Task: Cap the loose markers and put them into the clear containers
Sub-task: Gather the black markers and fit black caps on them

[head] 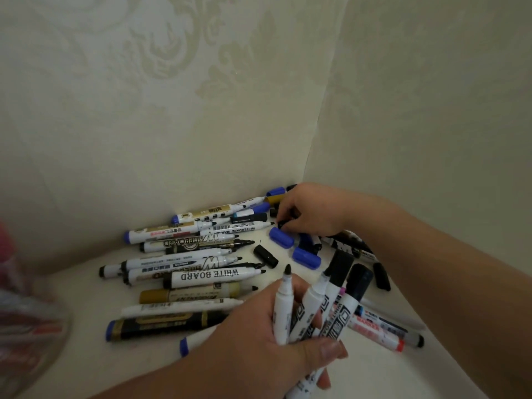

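Observation:
My left hand (259,338) grips a bundle of several whiteboard markers (316,309), tips up; two wear black caps and two show bare black tips. My right hand (311,211) reaches into the corner and pinches a small black cap (283,224). Loose blue caps (281,238) (306,257) and a black cap (265,256) lie between my hands. A heap of uncapped markers (201,254) lies on the white surface to the left. A clear container (26,321), blurred, stands at the left edge with reddish things inside.
Two wallpapered walls meet in a corner (308,168) just behind the heap. More markers (383,329) and a black cap (381,276) lie under my right forearm. The white tabletop (115,367) stretches along the front left.

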Tool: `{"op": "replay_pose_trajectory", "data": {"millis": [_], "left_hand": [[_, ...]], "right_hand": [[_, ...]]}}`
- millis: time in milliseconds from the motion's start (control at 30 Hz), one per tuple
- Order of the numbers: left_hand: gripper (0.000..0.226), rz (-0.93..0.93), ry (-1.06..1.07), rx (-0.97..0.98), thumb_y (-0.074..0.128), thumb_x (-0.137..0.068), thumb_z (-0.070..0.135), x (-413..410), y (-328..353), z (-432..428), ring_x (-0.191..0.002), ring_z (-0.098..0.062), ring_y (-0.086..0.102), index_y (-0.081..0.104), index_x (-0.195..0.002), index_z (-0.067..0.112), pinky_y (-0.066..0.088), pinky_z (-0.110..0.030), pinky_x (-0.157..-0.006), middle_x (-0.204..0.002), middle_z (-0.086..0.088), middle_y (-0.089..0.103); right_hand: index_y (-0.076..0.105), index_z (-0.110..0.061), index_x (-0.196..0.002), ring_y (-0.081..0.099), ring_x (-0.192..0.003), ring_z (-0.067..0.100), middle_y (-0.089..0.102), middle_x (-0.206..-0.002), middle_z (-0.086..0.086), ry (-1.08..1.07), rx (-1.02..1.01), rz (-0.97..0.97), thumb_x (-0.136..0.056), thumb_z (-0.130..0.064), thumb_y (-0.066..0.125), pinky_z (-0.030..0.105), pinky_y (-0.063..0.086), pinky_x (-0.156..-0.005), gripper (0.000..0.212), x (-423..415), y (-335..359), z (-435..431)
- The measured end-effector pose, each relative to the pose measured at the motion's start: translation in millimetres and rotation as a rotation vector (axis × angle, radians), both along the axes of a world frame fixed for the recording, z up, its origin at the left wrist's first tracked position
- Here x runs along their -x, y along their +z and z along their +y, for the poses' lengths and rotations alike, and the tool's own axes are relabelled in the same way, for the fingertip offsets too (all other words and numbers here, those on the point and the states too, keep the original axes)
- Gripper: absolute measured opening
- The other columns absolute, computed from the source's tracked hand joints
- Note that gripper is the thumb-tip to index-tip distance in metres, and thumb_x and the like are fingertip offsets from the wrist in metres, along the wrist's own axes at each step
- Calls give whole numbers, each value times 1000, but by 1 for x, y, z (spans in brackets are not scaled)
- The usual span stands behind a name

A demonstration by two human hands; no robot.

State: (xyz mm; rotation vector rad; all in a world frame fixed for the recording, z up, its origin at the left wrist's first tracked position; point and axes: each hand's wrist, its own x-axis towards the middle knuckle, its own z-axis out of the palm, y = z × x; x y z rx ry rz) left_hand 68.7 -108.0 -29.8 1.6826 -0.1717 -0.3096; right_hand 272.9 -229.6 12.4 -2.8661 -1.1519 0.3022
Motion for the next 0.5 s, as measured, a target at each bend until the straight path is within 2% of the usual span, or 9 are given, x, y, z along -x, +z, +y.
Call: {"op": "replay_pose_trajectory", "data": {"millis": [133, 200, 267, 367, 467, 500], "left_hand": [[40, 19, 6, 21, 75, -72, 41, 1, 1, 0, -87, -10, 76, 63, -110, 40, 58, -25, -87, -102, 10, 78], [43, 31, 10, 39, 74, -65, 42, 2, 1, 0, -86, -8, 76, 62, -106, 42, 57, -19, -83, -99, 12, 78], [41, 21, 13, 37, 75, -67, 40, 2, 0, -1, -85, -6, 75, 62, -106, 41, 55, -14, -77, -97, 13, 78], [37, 40, -11, 36, 76, -77, 31, 2, 0, -1, -86, -11, 76, 62, -111, 36, 58, -19, -80, -99, 8, 78], [33, 40, -38, 34, 74, -73, 36, 1, 0, 0, -85, -14, 76, 62, -103, 37, 59, -24, -82, -100, 4, 79], [31, 36, -41, 32, 74, -72, 37, 0, 0, 0, -85, -14, 76, 62, -101, 37, 59, -24, -81, -100, 3, 79]], "right_hand": [[65, -25, -113, 55, -79, 5, 63, -96, -9, -76, -181, -68, -100, -32, 58, 20, 40, -66, 16, 2, 3, -4], [63, -27, -114, 57, -79, 10, 64, -93, -8, -119, -284, -58, -104, -28, 52, 24, 43, -66, 15, 3, 6, -11], [65, -28, -117, 59, -80, 12, 63, -90, -8, -141, -353, -36, -105, -24, 49, 26, 47, -69, 20, 3, 8, -18], [65, -32, -119, 58, -83, 1, 61, -93, -15, -197, -388, -37, -100, -25, 61, 17, 43, -69, 21, 0, 7, -31], [69, -27, -110, 59, -84, -3, 65, -94, -15, -272, -434, -42, -91, -24, 73, 16, 51, -76, 20, -8, 7, -43], [72, -24, -106, 61, -81, -5, 68, -92, -14, -271, -436, -29, -89, -24, 76, 11, 51, -75, 18, -8, 8, -45]]}}
